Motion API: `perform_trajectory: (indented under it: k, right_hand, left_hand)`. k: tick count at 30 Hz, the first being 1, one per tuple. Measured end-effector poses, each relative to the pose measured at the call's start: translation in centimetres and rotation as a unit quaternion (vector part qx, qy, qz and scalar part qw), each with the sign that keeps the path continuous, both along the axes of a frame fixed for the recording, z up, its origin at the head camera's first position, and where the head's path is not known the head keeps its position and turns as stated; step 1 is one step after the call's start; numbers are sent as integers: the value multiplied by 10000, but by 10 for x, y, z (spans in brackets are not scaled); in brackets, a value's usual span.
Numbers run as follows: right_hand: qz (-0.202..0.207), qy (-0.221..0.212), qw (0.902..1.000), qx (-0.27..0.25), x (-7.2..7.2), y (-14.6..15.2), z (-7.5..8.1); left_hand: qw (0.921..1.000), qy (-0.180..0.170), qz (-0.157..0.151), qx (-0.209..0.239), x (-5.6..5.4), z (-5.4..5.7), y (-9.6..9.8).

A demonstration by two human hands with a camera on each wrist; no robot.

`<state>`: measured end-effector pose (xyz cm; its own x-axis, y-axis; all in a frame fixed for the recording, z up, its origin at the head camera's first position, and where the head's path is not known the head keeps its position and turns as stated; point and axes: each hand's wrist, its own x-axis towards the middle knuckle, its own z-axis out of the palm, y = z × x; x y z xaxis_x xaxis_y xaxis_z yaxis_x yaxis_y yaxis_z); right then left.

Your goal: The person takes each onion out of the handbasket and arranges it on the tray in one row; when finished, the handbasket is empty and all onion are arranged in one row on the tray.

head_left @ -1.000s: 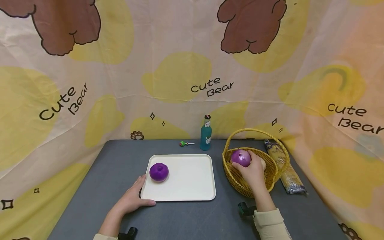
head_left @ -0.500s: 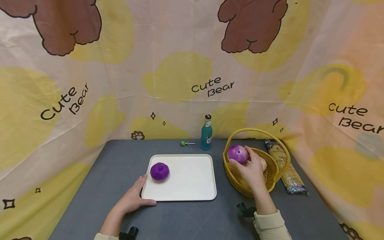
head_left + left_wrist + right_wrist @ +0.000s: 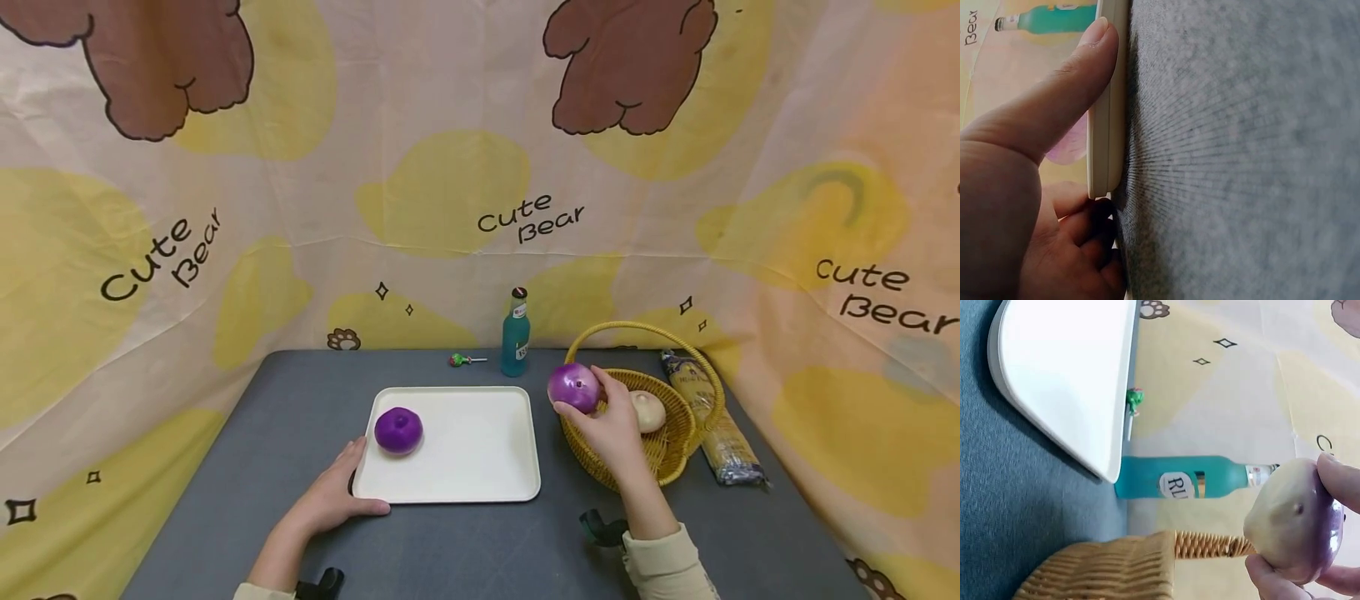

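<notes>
My right hand point(image 3: 611, 425) pinches a glossy round vegetable point(image 3: 573, 387), purple and cream like a turnip, over the left rim of a yellow wicker basket point(image 3: 678, 467). The right wrist view shows the cream side of this vegetable point(image 3: 1291, 519) between thumb and fingers. Inside the basket lies a pale round item point(image 3: 647, 412). At the near-left corner of a white tray point(image 3: 472, 450), my left hand point(image 3: 330, 492) holds the edges, thumb along the front and fingers at the left side. A second round purple vegetable point(image 3: 398, 431) rests on the tray's left part.
Behind the tray stands a teal bottle point(image 3: 515, 333), with a small green lollipop point(image 3: 459, 360) to its left. A long printed packet point(image 3: 723, 442) lies right of the basket. The basket's tall handle point(image 3: 637, 327) arches overhead. A printed cloth hangs behind the grey table point(image 3: 480, 550).
My right hand has carried the turnip-like vegetable leftward, from over the basket's middle to its left rim, uncovering the pale item. The left hand and tray stay put.
</notes>
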<state>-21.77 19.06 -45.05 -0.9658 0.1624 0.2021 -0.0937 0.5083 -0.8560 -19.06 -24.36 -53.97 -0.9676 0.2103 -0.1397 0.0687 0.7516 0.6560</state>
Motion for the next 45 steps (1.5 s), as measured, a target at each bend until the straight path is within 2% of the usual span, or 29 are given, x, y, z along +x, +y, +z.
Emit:
perform_trajectory:
  k: [7, 13, 20, 29, 36, 45]
  right_hand:
    - [151, -43, 9999, 49, 2, -13, -1]
    - [416, 94, 9990, 145, 1, -26, -7]
    - [645, 154, 9978, -80, 0, -42, -11]
    - [593, 157, 9977, 279, 2, -51, -14]
    - [843, 101, 9964, -70, -2, -60, -18]
    - [1075, -39, 9942, -78, -8, -74, -26]
  left_hand:
    - [10000, 3, -21, -16, 0, -1, 0]
    - [10000, -22, 8, 1, 1, 0, 1]
    - [10000, 26, -13, -43, 1, -1, 0]
    - [9999, 113, -39, -78, 0, -3, 0]
    - [10000, 59, -26, -66, -1, -3, -1]
    - [10000, 22, -35, -20, -1, -3, 0]
